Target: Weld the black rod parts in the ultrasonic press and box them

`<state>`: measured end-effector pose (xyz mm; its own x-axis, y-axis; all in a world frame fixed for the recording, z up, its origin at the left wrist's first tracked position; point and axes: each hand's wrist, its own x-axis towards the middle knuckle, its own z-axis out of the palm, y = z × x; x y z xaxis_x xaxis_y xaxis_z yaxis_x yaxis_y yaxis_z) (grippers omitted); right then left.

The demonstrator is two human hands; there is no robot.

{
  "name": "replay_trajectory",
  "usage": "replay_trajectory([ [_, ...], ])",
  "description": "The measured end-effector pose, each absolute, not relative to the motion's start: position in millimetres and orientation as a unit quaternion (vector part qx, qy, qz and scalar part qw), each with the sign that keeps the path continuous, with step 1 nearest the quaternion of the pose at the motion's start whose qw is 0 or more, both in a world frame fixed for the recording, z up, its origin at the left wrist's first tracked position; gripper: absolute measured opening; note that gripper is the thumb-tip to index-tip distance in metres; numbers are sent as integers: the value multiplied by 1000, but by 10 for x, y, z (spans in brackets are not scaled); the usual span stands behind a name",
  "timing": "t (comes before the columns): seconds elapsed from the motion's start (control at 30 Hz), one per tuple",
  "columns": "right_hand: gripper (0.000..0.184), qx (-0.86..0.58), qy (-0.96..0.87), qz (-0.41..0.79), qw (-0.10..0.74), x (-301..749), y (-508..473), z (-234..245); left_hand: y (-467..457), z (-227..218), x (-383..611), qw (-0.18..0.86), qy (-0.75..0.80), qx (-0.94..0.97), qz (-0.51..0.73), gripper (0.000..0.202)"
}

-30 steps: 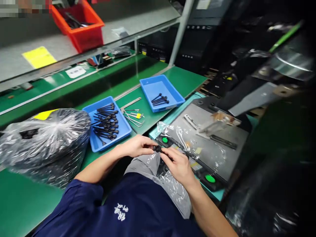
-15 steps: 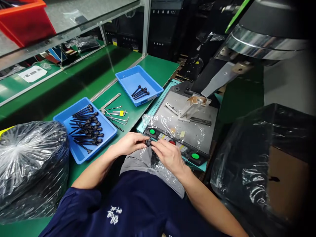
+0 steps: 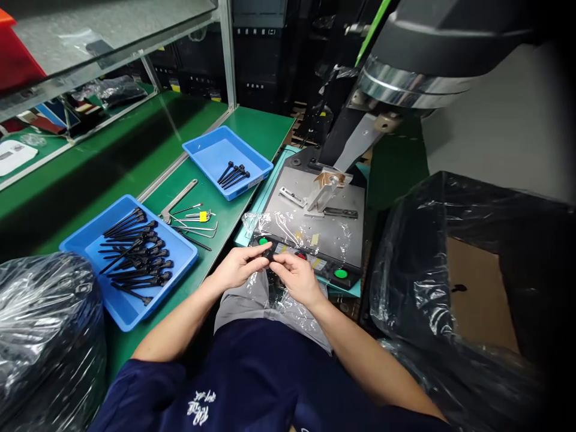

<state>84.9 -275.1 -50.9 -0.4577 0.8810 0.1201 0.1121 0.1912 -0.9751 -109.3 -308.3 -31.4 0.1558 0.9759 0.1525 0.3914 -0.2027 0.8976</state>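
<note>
Above my lap, my left hand [image 3: 243,266] and my right hand [image 3: 296,276] pinch a small black part [image 3: 269,252] between their fingertips. Most of that part is covered by my fingers, so its full shape cannot be made out. Just beyond it is the front panel of a press machine, with a green button [image 3: 341,273] on the right and a red button [image 3: 300,256] in the middle. To my left, a blue tray [image 3: 182,264] holds many black rod-like parts with thick heads [image 3: 139,255]. Farther off, a second blue tray [image 3: 198,150] has several similar parts [image 3: 234,174].
Hex keys [image 3: 198,227] and an adjustable wrench [image 3: 180,200] lie between the trays on the green bench. The press's metal plate [image 3: 279,225] carries a fixture [image 3: 321,195] under the press head [image 3: 382,84]. A plastic-wrapped bundle [image 3: 49,324] stands left, a lined carton [image 3: 477,288] right.
My view has swung to the right, so the bench and press sit farther left. Both hands still hold the black part, whose angle between the fingers has changed.
</note>
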Motion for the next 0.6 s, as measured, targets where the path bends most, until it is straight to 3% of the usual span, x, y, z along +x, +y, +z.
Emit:
replay_trajectory([
  [0.13,33,-395,-539,618,414,815,-2698,-614,-2940,-393,-824,305,508,646,481,36],
  [0.3,34,-400,-462,628,481,889,-2630,-637,-2770,-407,-502,259,514,629,523,26],
  [0.6,39,-474,-466,532,525,1302,-2129,-648,-1886,-324,-163,359,475,657,462,27],
])
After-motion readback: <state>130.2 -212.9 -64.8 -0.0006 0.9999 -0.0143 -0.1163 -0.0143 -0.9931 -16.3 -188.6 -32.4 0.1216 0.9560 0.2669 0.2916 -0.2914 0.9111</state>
